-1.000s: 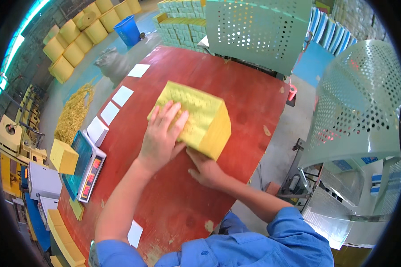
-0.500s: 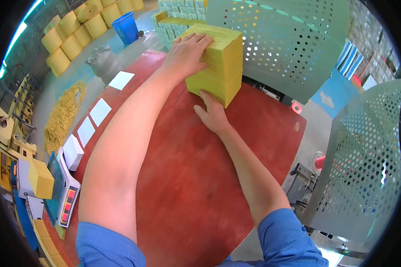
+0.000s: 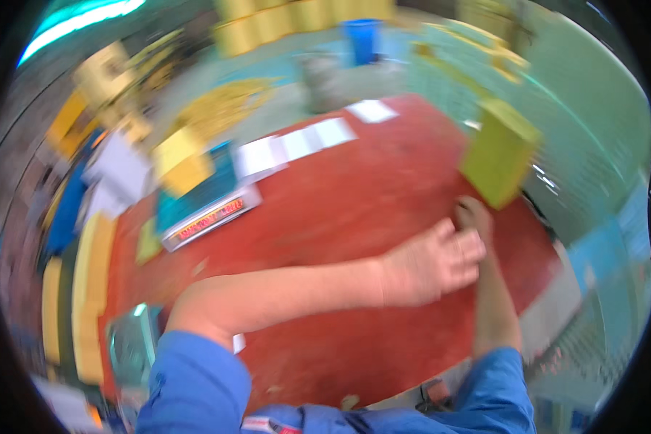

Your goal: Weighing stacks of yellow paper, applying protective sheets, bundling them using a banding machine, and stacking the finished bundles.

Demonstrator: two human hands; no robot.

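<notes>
A tall yellow block of layered sheets (image 3: 500, 152) stands upright on the red table (image 3: 325, 231) at the right, apart from both hands. My left hand (image 3: 437, 266) is over the table in front of it, blurred, with loosely bent fingers apart and nothing seen in them. Just beyond, my right hand (image 3: 476, 215) is low near the block's foot. It is smeared and partly covered by my left hand, so its grip is unclear.
A scale (image 3: 210, 217) bears a yellow block (image 3: 183, 160) at the left. White sheets (image 3: 307, 141) line the far edge. A perforated green guard (image 3: 593, 137) borders the right side. A blue bin (image 3: 362, 42) stands on the floor beyond.
My left hand has left the block's top and come down toward me. My right hand has drawn away from its lower side. The view has swung left.
</notes>
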